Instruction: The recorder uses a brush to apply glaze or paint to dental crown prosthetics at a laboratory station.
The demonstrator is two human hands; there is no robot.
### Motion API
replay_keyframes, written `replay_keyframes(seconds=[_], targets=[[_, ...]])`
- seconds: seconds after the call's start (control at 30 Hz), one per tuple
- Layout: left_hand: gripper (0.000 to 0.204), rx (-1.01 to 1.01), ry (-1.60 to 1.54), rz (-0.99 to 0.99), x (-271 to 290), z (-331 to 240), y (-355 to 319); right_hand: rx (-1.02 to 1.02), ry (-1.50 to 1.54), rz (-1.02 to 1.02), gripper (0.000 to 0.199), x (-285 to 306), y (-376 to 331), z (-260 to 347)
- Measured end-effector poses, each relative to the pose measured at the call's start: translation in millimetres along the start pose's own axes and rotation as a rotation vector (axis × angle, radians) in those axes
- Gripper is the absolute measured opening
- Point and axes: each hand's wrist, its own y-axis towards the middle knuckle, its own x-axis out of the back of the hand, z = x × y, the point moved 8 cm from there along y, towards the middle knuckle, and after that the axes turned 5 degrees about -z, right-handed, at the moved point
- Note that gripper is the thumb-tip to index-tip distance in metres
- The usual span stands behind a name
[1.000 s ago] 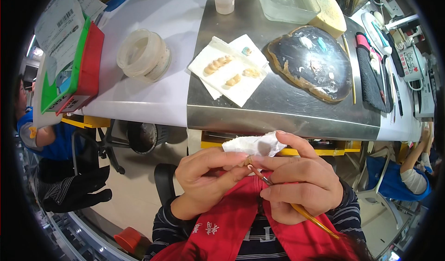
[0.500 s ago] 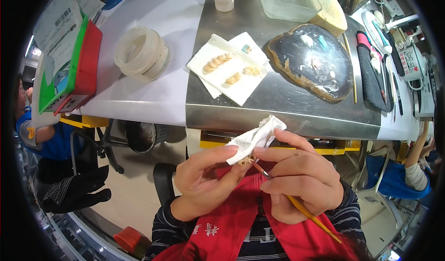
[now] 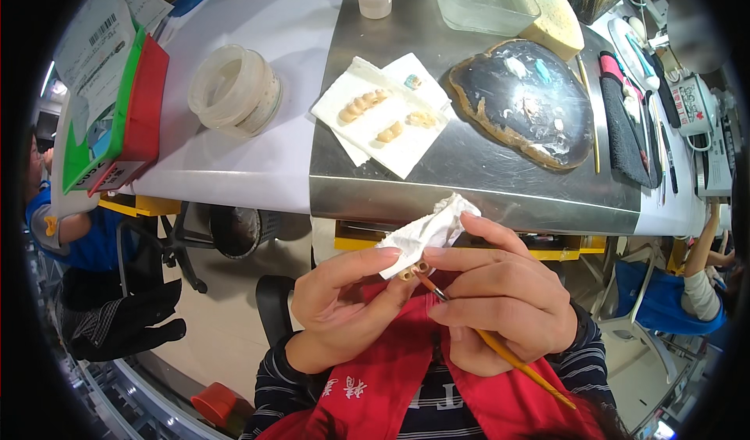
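My left hand (image 3: 340, 303) pinches a small row of tooth-coloured dental crowns (image 3: 413, 270), their hollow undersides showing, together with a crumpled white tissue (image 3: 433, 233). In my right hand (image 3: 508, 303) is a thin brush (image 3: 519, 362) with a yellow handle; its reddish-brown tip reaches the crowns. The right fingers also rest against the tissue. Beyond both hands, folded white paper (image 3: 391, 155) lies on the metal bench top, carrying several tooth-coloured dental pieces (image 3: 363, 105) and a small blue-green piece (image 3: 412, 81).
A dark stone slab (image 3: 523, 112) with white and turquoise smears lies right of the paper, near a glass dish (image 3: 484, 2) and a yellow sponge (image 3: 553, 30). Left stand a cloudy plastic jar (image 3: 234, 92) and red and green trays (image 3: 141, 112). Other people sit at both sides.
The brush tip and right fingers have shifted slightly left along the crowns. The crowns are tilted a little, so their hollows show more. Both hands keep their hold.
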Motion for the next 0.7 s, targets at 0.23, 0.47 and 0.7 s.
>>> replay_keyframes(seconds=[0.23, 0.47, 0.7], targets=[[0.034, 0.019, 0.04, 0.003, 0, 2, 2, 0.007, -0.124, -0.259, 0.007, 49, 13, -6], [0.038, 0.032, 0.024, -0.015, 1, 1, 2, -0.292, -0.614, -0.385, 0.015, 142, 64, -102], [0.042, 0.074, 0.029, 0.042, -1, 9, 2, -0.315, -0.171, -0.347, 0.014, 131, 25, -85]])
